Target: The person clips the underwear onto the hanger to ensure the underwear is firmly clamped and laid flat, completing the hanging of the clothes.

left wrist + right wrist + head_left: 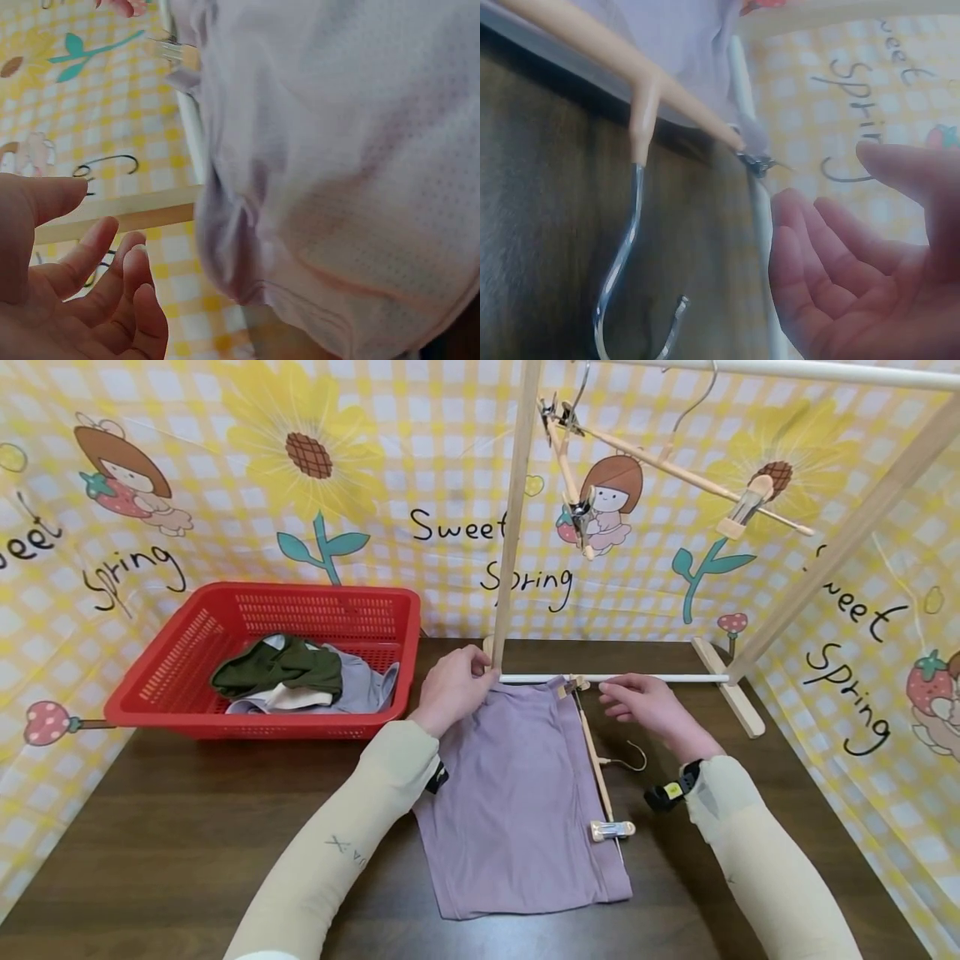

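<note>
A pair of lilac shorts [517, 802] lies flat on the table, its waistband to the right. A wooden clip hanger [595, 760] runs along that waistband, with its metal hook [619, 277] pointing right. The near clip [612, 831] and the far clip [573, 685] sit on the waistband. By the far left corner of the shorts is my left hand [457, 687]; in the left wrist view its fingers [101, 255] are loosely bent, apart from the cloth. My right hand [648, 706] hovers just right of the far clip, thumb and fingers apart, holding nothing.
A red basket [262, 720] with a dark green garment [281, 668] and greyish cloth stands at the left. Behind the shorts rises a wooden rack [512, 527] with a low white bar [660, 678]. Further clip hangers [660, 464] hang from its top rail [810, 370].
</note>
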Motion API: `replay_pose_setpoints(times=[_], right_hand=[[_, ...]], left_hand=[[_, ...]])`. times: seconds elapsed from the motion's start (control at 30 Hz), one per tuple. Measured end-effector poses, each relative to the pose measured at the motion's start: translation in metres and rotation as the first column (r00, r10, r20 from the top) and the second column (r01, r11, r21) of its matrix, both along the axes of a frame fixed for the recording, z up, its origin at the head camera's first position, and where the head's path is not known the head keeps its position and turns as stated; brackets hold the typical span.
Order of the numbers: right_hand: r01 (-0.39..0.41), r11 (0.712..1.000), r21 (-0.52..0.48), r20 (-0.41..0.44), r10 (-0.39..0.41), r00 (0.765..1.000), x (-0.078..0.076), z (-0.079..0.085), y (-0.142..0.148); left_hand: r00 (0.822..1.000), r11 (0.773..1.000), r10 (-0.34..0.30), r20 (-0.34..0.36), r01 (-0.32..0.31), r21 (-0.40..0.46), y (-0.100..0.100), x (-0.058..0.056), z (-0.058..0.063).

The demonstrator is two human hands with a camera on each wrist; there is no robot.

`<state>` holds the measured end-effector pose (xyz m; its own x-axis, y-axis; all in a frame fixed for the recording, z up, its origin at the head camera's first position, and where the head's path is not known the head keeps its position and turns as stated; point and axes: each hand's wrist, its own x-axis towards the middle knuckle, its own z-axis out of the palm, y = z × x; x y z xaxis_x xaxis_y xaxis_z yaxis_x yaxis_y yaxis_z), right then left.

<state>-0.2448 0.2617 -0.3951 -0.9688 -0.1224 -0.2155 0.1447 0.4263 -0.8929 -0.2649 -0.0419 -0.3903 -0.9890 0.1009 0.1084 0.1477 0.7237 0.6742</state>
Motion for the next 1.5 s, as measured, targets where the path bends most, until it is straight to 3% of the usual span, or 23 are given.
replay_pose_setpoints(times=[0.4,0.63,0.8,0.97,1.23,1.37,1.5], right_hand=[[-0.060,0.995,0.081,-0.029,0.062,0.998,0.054,0.011,0.015],[-0.116,0.980,0.162,-0.051,0.126,0.991,0.083,0.006,0.022],[-0.174,0.950,0.258,-0.084,0.201,0.976,0.098,0.003,0.022],[-0.272,0.905,0.328,-0.041,0.301,0.953,0.109,-0.001,0.024],[-0.397,0.854,0.336,0.050,0.405,0.913,0.124,-0.012,0.027],[-0.451,0.845,0.288,0.096,0.443,0.891,0.128,-0.018,0.028],[-0.481,0.834,0.270,0.091,0.475,0.875,0.128,-0.021,0.028]], left_hand=[[0.988,0.989,-0.141,-0.058,0.142,0.027,0.002,0.034,0.009],[0.974,0.977,-0.214,-0.072,0.211,-0.040,0.009,0.049,0.000],[0.949,0.947,-0.303,-0.081,0.291,-0.133,0.018,0.062,-0.010],[0.915,0.906,-0.396,-0.081,0.374,-0.198,0.027,0.078,-0.022],[0.851,0.844,-0.523,-0.050,0.509,-0.169,0.039,0.100,-0.029],[0.799,0.795,-0.599,-0.047,0.586,-0.157,0.046,0.111,-0.028],[0.728,0.724,-0.685,-0.033,0.674,-0.146,0.055,0.122,-0.025]])
